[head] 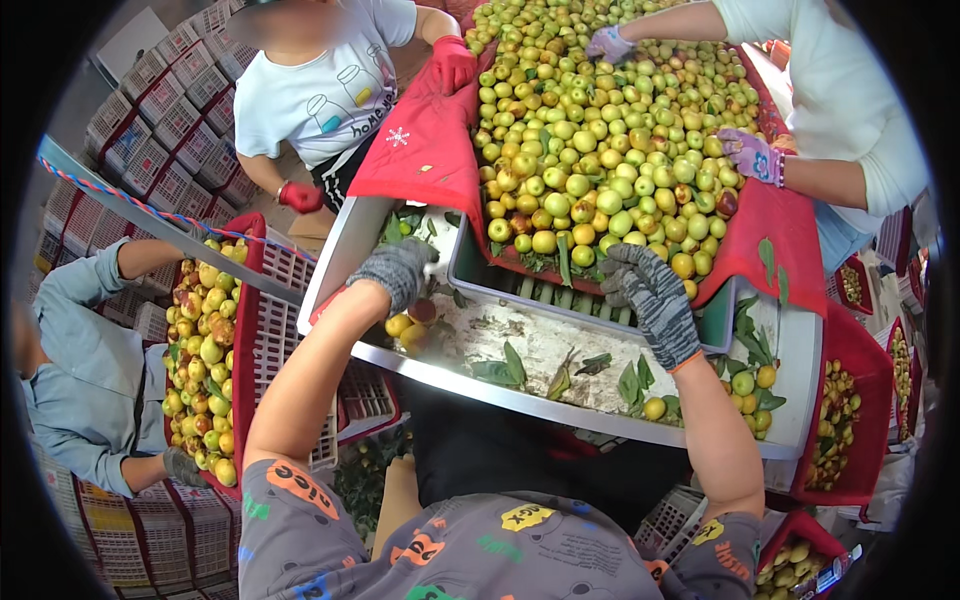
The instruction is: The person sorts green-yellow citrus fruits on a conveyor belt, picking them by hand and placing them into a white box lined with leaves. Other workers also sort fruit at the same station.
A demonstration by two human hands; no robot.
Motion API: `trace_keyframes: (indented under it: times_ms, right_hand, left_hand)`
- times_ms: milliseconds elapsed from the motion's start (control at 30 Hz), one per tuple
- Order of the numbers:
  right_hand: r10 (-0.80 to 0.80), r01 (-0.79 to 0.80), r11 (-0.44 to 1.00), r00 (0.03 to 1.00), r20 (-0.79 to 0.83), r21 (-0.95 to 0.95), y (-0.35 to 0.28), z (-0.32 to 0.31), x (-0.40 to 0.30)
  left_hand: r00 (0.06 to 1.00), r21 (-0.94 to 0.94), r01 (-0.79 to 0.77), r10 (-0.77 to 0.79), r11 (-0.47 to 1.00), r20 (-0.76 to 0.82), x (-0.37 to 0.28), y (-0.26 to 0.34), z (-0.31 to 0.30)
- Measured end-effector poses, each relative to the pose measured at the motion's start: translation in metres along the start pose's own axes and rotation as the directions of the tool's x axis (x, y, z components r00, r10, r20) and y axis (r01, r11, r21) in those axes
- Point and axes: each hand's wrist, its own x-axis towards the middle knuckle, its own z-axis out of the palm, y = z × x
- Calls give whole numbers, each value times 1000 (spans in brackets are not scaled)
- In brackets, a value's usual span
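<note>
A large heap of green and yellow jujube-like fruits lies on a red cloth over a sorting table. My left hand, in a grey knit glove, is over the left side of the white tray, near some leaves and above a few yellow and brown fruits; whether it holds anything cannot be told. In a matching glove, my right hand is at the front edge of the heap, over the rim of a grey-green bin; its fingertips are partly hidden. Loose leaves and small fruits lie in the tray.
Across on the right, a co-worker's gloved hands touch the heap. Another co-worker in red gloves stands at the left. A third holds a red-lined crate of fruit. Stacked plastic crates and a blue metal bar are at the left.
</note>
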Motion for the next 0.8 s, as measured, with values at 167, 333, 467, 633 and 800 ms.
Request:
trace_keyframes:
  times_ms: [167, 333, 467, 633, 800]
  right_hand:
    - [89, -89, 996, 995, -39, -12, 2, -2, 3]
    - [94, -99, 994, 991, -98, -50, 7, -16, 5]
    - [-73, 34, 956, 990, -123, -292, 2, -18, 27]
    - [-337, 335, 388, 919, 206, -858, -13, 41, 125]
    - [-215, 439, 365, 898, 384, -821, 17, 68, 202]
  left_hand:
    - [882, -306, -217, 53, 927, -468, 60, 79, -19]
    - [974, -169, -13, -26, 986, -226, 110, 118, 42]
    - [959, -112, -189, 159, 976, -234, 108, 126, 41]
    - [928, -172, -326, 281, 929, -243, 108, 142, 53]
    - [924, -363, -371, 302, 854, -235, 106, 145, 57]
